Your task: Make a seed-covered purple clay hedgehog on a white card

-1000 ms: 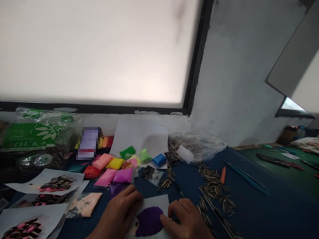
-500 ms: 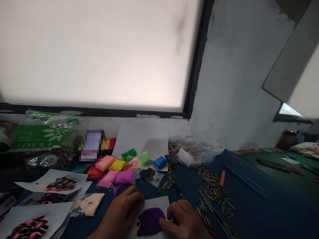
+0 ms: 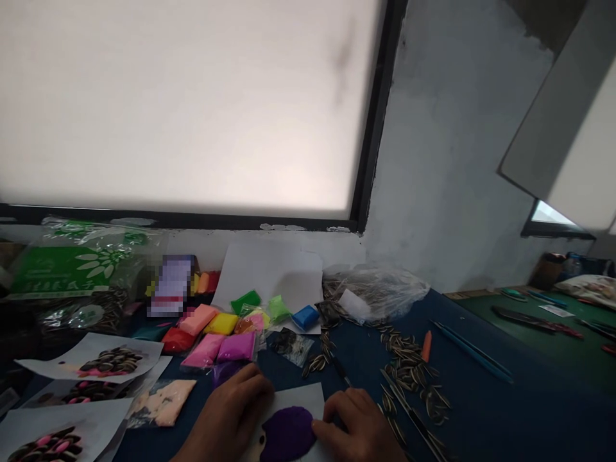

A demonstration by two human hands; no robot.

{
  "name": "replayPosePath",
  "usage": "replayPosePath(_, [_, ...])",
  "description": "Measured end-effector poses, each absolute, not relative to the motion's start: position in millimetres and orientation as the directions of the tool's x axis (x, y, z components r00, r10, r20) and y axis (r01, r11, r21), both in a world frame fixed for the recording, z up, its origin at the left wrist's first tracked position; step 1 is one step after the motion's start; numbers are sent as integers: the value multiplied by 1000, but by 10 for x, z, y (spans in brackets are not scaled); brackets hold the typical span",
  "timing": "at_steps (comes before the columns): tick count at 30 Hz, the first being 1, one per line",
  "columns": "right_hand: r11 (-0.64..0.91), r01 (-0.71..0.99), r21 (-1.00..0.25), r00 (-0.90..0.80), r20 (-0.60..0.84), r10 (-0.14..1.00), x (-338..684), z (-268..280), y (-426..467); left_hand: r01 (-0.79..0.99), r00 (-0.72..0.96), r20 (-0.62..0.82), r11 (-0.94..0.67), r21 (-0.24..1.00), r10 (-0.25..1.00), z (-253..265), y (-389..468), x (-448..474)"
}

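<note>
**Many small things crowd a purple shape (image 3: pixel 289 433) on three sides**

The purple shape lies flat on white paper (image 3: pixel 308 394), partly cut off by the bottom of the view, with a pale end and a black dot at its left.

Left of the shape, the left hand (image 3: pixel 240 404) bends over the paper's side with fingers curled; its underside is hidden, so I cannot tell whether it grips anything. Right of the shape, the right hand (image 3: pixel 353 417) is half curled, a gap between thumb and bent fingers, the thumb tip against the purple edge and nothing seen in its grasp.

Beyond the shape and to its left sits a cluster of bright packets (image 3: pixel 237 346); the left hand stands between, covering part of a purple packet (image 3: pixel 226 372). Farther left of the shape come a peach packet (image 3: pixel 166 401), then overlapping sheets (image 3: pixel 43 439) bearing dark seed patterns.

Straight beyond the shape is a black packet (image 3: pixel 291 345). Beyond and slightly right, a dark pen (image 3: pixel 339 369) reaches almost to the right hand's fingers.

Right of the shape, past that hand, striped seeds (image 3: pixel 409 366) litter the worktop (image 3: pixel 520 423), a long metal tool (image 3: pixel 414 410) among them; an orange stick (image 3: pixel 427 346) and blue tweezers (image 3: pixel 474 353) lie farther off.
</note>
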State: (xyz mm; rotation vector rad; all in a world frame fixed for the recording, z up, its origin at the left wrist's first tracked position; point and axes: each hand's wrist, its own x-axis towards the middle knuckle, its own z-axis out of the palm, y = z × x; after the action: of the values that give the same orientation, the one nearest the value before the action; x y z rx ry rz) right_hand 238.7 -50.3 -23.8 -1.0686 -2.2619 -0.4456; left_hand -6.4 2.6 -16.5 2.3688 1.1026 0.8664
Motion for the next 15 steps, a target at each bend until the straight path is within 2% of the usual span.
replayPosePath(9, [673,739,41,-547,618,564,2372,-145,-506,505,409,486,-635,584,772,-243,35,-47])
replayPosePath(15, [700,713,36,-571,610,550,2390,-93,-523,502,417,445,-609,614,792,-180,49,-90])
